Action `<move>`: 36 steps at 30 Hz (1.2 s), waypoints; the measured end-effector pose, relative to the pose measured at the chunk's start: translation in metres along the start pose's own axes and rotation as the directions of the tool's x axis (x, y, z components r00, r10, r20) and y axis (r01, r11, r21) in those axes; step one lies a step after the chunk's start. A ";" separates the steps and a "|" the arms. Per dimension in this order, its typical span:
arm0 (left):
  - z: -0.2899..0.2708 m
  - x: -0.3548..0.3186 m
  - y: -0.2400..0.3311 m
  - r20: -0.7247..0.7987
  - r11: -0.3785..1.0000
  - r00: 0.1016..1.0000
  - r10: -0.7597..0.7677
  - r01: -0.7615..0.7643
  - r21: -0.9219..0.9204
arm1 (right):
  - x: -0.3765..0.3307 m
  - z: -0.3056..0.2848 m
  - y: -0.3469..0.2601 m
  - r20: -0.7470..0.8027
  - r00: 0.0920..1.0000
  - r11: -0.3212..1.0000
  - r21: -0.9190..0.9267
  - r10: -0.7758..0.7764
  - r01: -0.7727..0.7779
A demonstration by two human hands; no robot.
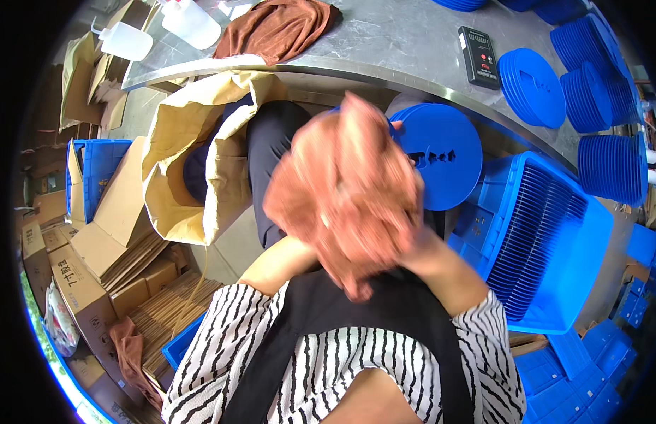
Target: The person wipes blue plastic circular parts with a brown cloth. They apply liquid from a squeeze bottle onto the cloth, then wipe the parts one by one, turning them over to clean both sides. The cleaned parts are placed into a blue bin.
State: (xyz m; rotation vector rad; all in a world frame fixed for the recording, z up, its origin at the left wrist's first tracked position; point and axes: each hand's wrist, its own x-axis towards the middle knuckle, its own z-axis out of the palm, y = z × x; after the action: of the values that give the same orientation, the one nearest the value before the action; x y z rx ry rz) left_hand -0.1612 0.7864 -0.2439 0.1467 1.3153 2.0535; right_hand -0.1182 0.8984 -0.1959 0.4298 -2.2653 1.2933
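Observation:
A reddish-brown cloth (346,194), blurred by motion, is bunched up in front of my body. My right hand (415,244) grips its right side, the fingers partly lost in the folds. My left forearm (278,263) runs in under the cloth from the left, and that hand is covered. Just right of the cloth are round blue plastic discs (449,182), several together, the front one with small cut-out slots. Fingertips (396,126) show at the discs' left edge; whose hand they belong to I cannot tell.
A metal table (384,42) ahead carries a second brown cloth (275,30), white squeeze bottles (190,25), a black meter (478,56) and stacks of blue discs (531,88). Left stands an open yellowish sack (162,177) beside cardboard (112,240); right, a blue crate (582,261) holds ribbed blue pieces.

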 end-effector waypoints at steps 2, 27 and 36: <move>0.000 0.005 -0.001 0.007 1.000 1.000 0.012 -0.012 -0.004 | 0.032 0.010 0.022 -0.070 0.990 0.987 -0.092 0.123 -0.129; -0.005 -0.022 0.006 0.022 0.987 0.996 -0.083 0.079 0.139 | -0.101 -0.070 0.091 -0.417 0.322 0.480 0.866 0.850 -0.144; -0.001 -0.018 0.011 0.040 0.981 0.995 -0.097 0.089 0.174 | -0.025 -0.021 0.073 -0.185 0.891 0.854 -0.259 0.414 -0.451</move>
State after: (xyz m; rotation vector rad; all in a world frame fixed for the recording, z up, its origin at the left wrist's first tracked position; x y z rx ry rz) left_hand -0.1532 0.7721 -0.2302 0.2065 1.4417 1.8470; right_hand -0.1281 0.9540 -0.2523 -0.2829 -2.4788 1.1068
